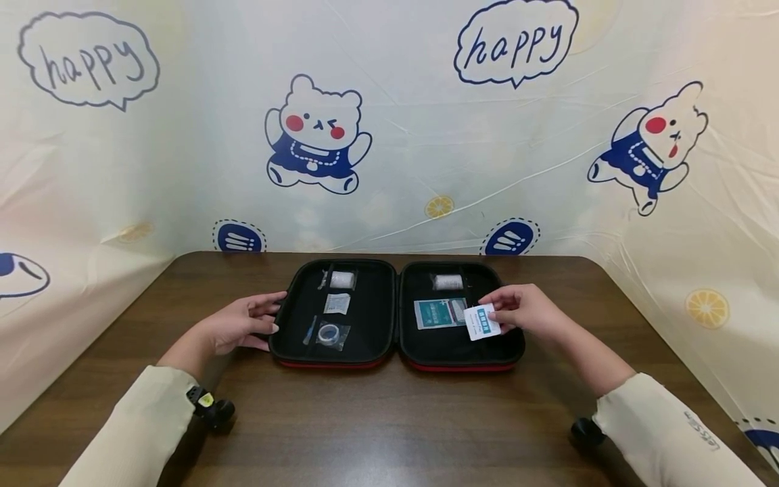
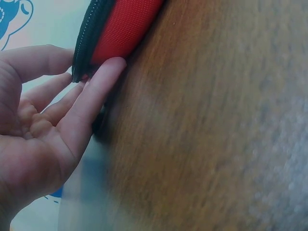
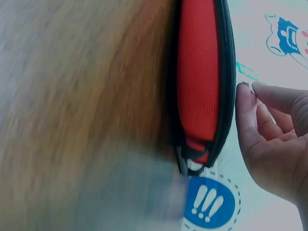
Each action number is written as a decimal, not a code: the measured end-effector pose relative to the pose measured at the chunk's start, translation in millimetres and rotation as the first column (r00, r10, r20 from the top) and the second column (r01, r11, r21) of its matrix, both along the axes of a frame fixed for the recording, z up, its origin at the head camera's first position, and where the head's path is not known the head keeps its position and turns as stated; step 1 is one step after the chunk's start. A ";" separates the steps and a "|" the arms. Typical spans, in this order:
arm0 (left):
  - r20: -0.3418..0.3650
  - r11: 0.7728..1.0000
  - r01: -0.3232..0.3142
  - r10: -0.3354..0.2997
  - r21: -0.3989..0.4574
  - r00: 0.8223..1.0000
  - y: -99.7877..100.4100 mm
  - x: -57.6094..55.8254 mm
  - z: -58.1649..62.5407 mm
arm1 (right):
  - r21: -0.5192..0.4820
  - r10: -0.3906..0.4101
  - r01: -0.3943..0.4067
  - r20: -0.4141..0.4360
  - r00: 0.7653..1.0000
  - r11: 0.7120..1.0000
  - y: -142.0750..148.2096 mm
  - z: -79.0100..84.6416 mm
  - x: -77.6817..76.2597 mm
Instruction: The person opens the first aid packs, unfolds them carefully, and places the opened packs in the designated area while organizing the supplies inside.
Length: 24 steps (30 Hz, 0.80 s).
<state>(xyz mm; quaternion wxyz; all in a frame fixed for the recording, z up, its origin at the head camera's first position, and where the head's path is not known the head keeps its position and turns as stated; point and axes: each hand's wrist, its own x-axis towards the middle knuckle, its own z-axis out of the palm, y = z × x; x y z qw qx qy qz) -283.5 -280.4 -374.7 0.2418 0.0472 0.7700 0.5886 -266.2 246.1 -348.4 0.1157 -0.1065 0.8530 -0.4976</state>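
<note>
On the table lies an opened zip case (image 1: pixel 365 348) with black lining and a red outer side. My right hand (image 1: pixel 523 311) pinches a small white packet with a blue label (image 1: pixel 482 322) above the right half, partly over a green and white packet (image 1: pixel 438 314). In the right wrist view the right hand (image 3: pixel 274 130) has thumb and finger together beyond the case's red side (image 3: pixel 198 72). Resting against the case's left edge is my left hand (image 1: pixel 240 325). The left wrist view shows this hand (image 2: pixel 53 115) with fairly straight fingers touching the rim and red side (image 2: pixel 127 33).
The left half holds a white roll (image 1: pixel 342 280), a white packet (image 1: pixel 337 304), a bagged tape roll (image 1: pixel 329 334) and a thin blue item (image 1: pixel 310 331). Another white roll (image 1: pixel 448 282) lies at the right half's back. A printed curtain (image 1: pixel 395 169) hangs behind the brown table (image 1: pixel 365 433).
</note>
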 end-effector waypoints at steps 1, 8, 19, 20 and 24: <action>0.002 1.000 -0.001 0.001 0.000 1.000 -0.3 -0.4 -0.4 | 0.016 -0.007 0.007 -0.001 1.000 1.000 3.6 -0.2 0.2; 0.000 1.000 0.002 -0.002 0.003 1.000 -0.1 0.1 0.0 | 0.081 -0.062 0.060 0.023 0.998 0.995 21.2 1.9 0.9; -0.001 1.000 0.008 -0.008 0.008 1.000 1.4 0.3 2.0 | 0.127 -0.086 0.079 0.052 0.995 0.989 26.1 2.3 2.1; -0.003 1.000 0.014 -0.014 0.008 1.000 1.3 0.5 1.8 | 0.141 -0.082 0.074 0.048 0.996 0.987 25.3 2.4 1.8; -0.001 1.000 0.015 -0.015 0.009 1.000 1.7 0.8 1.3 | 0.197 -0.049 0.042 0.033 0.998 0.980 19.3 3.5 1.0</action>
